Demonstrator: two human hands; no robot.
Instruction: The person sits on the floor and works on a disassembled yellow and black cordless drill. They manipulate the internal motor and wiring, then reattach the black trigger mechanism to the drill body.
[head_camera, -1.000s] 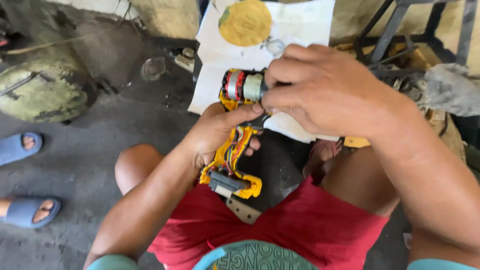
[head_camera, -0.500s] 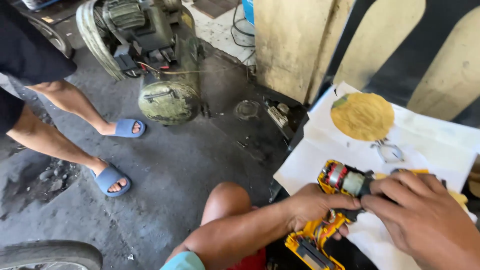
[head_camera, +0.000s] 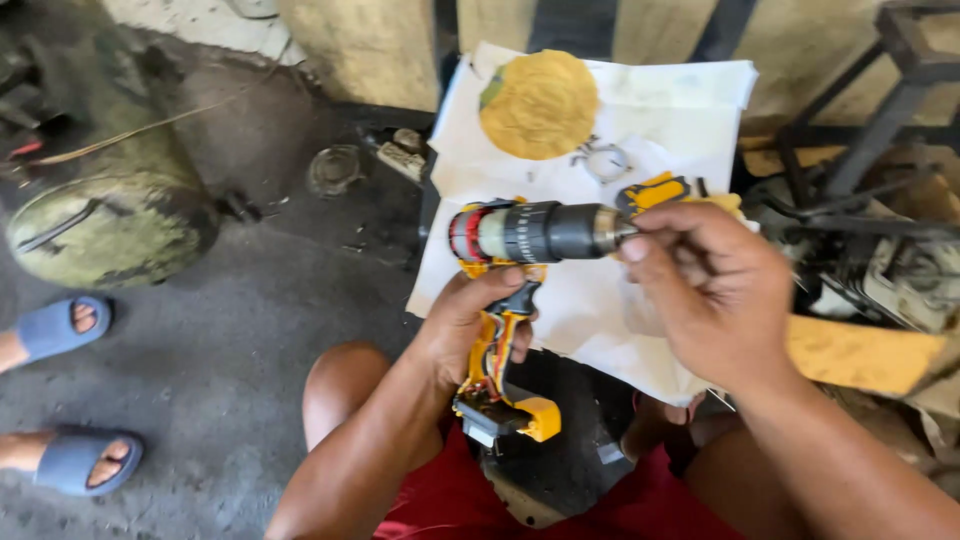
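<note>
My left hand (head_camera: 470, 325) grips the handle of the opened yellow-and-black cordless drill (head_camera: 510, 290), held over my knees; my right hand (head_camera: 705, 295) pinches its chuck tip. White paper sheet (head_camera: 680, 120) lies just behind, bare concrete floor (head_camera: 220, 330) open leftward.

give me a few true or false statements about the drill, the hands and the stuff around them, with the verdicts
1. The left hand grips the handle of the opened yellow drill. True.
2. The right hand rests flat on the floor. False: its fingertips are at the drill's chuck end.
3. The drill's casing is fully closed. False: the motor and coloured wires in the handle are exposed.
4. A round yellow disc lies on the white paper beyond the drill. True.
5. The blue sandals at the left are empty. False: feet are in them, another person's.
</note>
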